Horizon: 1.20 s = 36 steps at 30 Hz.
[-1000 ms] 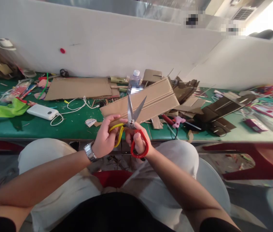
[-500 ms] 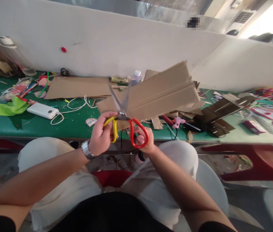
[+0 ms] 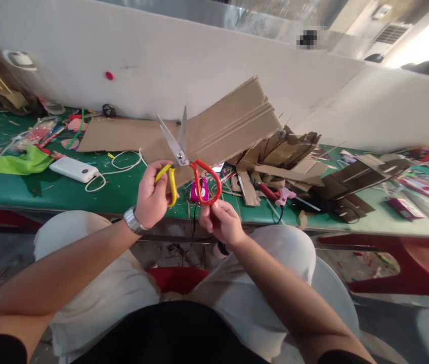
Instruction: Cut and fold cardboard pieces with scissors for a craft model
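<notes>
Landmark: the steel scissors with one yellow and one red handle (image 3: 181, 157), up in front of the person over the near part of the green table (image 3: 119, 194). Blades spread in a V, tips pointing away from the body.

Long brown corrugated cardboard piece (image 3: 233, 121) directly behind the scissors, slanting up to their right, its low end by the left hand. Probably held up off the clutter so scissors and board can be handled together; open blades look kept forward, away from the fingers.

Left hand (image 3: 152, 198): closed, gripping the yellow loop at the scissors' left; seems to pin the cardboard's low end too, contact partly hidden. Right hand (image 3: 222, 222): fingers curled, thumb and fingertips seemingly pinching the bottom of the red loop, not threaded through it; how firmly, can't tell.

White rectangular power bank (image 3: 74, 169) with cable, left of the scissors. Purple patterned item (image 3: 199, 190) just behind the red loop, partly covered. Pink glue gun (image 3: 285, 196) right of the scissors, near dark cardboard scraps (image 3: 345, 177).
</notes>
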### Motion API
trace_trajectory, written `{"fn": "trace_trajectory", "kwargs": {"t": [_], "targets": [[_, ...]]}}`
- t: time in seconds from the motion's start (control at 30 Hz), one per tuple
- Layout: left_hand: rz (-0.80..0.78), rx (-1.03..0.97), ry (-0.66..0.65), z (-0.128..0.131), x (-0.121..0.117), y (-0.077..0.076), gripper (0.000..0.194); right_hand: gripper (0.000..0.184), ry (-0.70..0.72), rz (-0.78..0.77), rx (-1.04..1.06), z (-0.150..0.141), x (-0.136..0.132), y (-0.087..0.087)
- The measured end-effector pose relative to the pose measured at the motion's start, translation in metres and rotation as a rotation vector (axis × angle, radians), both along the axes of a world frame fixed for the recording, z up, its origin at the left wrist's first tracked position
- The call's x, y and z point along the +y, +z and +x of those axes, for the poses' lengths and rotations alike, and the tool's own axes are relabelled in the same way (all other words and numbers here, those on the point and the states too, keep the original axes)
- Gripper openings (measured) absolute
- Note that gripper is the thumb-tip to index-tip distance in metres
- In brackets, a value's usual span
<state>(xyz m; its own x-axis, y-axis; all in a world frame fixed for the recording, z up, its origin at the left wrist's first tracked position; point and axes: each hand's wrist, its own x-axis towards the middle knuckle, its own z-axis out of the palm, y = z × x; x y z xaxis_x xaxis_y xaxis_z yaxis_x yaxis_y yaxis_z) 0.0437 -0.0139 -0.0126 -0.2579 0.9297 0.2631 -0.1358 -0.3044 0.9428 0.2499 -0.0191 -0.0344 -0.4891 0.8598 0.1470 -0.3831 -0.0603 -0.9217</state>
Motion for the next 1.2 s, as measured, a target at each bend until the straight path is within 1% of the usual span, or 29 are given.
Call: {"fn": "trace_trajectory", "kwargs": {"t": [0.1, 0.27, 0.43, 0.53, 0.63, 0.7, 0.77, 0.8, 0.83, 0.9, 0.97, 1.0, 1.1, 1.17, 1.2], "targets": [[-0.018, -0.034, 0.026, -0.003, 0.006, 0.003, 0.024, 0.044, -0.039, 0.001, 0.015, 0.001, 0.001, 0.002], [-0.013, -0.061, 0.082, -0.012, 0.014, 0.007, 0.024, 0.046, -0.063, 0.008, 0.025, 0.002, 0.002, 0.004], [0.010, -0.063, 0.136, -0.020, 0.024, 0.007, 0.030, 0.046, -0.103, 0.017, 0.027, 0.008, 0.005, 0.010], [0.010, -0.064, 0.164, -0.022, 0.028, 0.005, 0.034, 0.045, -0.174, 0.034, 0.008, 0.015, 0.010, 0.013], [0.038, -0.079, 0.186, -0.024, 0.031, 0.003, 0.035, 0.038, -0.251, 0.055, -0.025, 0.022, 0.018, 0.013], [0.060, -0.079, 0.203, -0.027, 0.034, 0.003, 0.034, 0.034, -0.337, 0.062, -0.039, 0.027, 0.024, 0.014], [0.076, -0.082, 0.230, -0.030, 0.037, 0.002, 0.035, 0.038, -0.426, 0.040, -0.025, 0.031, 0.029, 0.016], [0.083, -0.089, 0.242, -0.032, 0.039, 0.002, 0.035, 0.042, -0.438, 0.014, -0.013, 0.033, 0.031, 0.018], [0.093, -0.101, 0.254, -0.033, 0.041, 0.002, 0.037, 0.049, -0.421, -0.017, 0.001, 0.035, 0.033, 0.020], [0.114, -0.129, 0.268, -0.036, 0.044, 0.002, 0.038, 0.066, -0.323, -0.060, 0.015, 0.039, 0.033, 0.026], [0.130, -0.142, 0.279, -0.038, 0.047, 0.002, 0.036, 0.081, -0.217, -0.068, 0.003, 0.042, 0.031, 0.032], [0.135, -0.143, 0.283, -0.039, 0.048, 0.002, 0.035, 0.085, -0.182, -0.065, -0.002, 0.043, 0.030, 0.033], [0.136, -0.141, 0.280, -0.042, 0.050, 0.002, 0.031, 0.090, -0.117, -0.062, -0.022, 0.044, 0.029, 0.034], [0.129, -0.147, 0.279, -0.042, 0.051, 0.001, 0.028, 0.088, -0.127, -0.045, -0.045, 0.043, 0.030, 0.031], [0.125, -0.150, 0.276, -0.042, 0.051, 0.000, 0.027, 0.084, -0.152, -0.030, -0.056, 0.043, 0.031, 0.029]]}}
